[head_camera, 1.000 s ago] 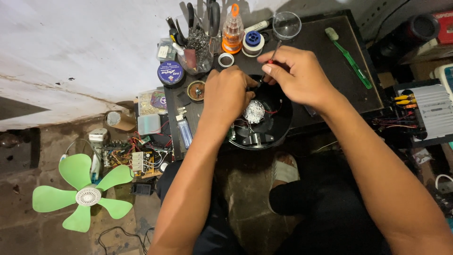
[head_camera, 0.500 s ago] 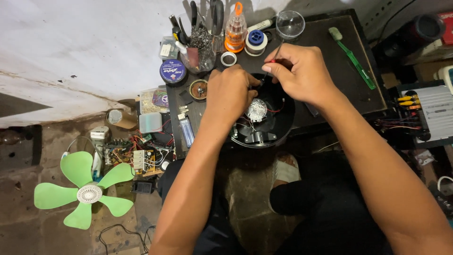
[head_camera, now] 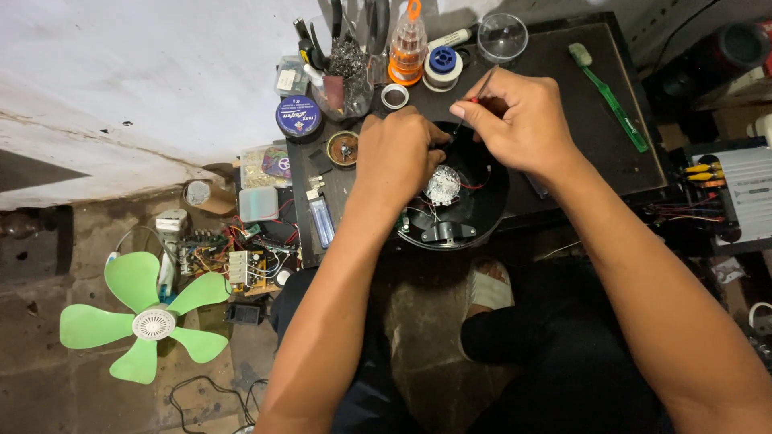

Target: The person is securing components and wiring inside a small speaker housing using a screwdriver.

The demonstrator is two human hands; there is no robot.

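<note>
Your hands have barely shifted over the last second — both stay over the round black housing (head_camera: 454,205), which lies at the near edge of the dark work board (head_camera: 563,72). Your left hand (head_camera: 398,157) rests curled on the housing's left rim, knuckles up; whether its fingers pinch anything underneath, you cannot tell from this view. Your right hand (head_camera: 519,120) sits over the housing's far rim, thumb and forefinger pressed together on a thin red-tipped tool (head_camera: 481,88) whose shaft points up and away from the housing. Inside the housing, a round silvery part (head_camera: 442,185) shows between your wrists, with red and black wires beside it.

Beyond the housing stand a small white ring (head_camera: 394,96), a solder spool (head_camera: 442,68) and a clear glass dish (head_camera: 503,36). Right of the housing lies a green toothbrush (head_camera: 611,100). Well left of the housing, on the floor, lies a green fan blade (head_camera: 145,321) — near it, a loose circuit board (head_camera: 245,269).
</note>
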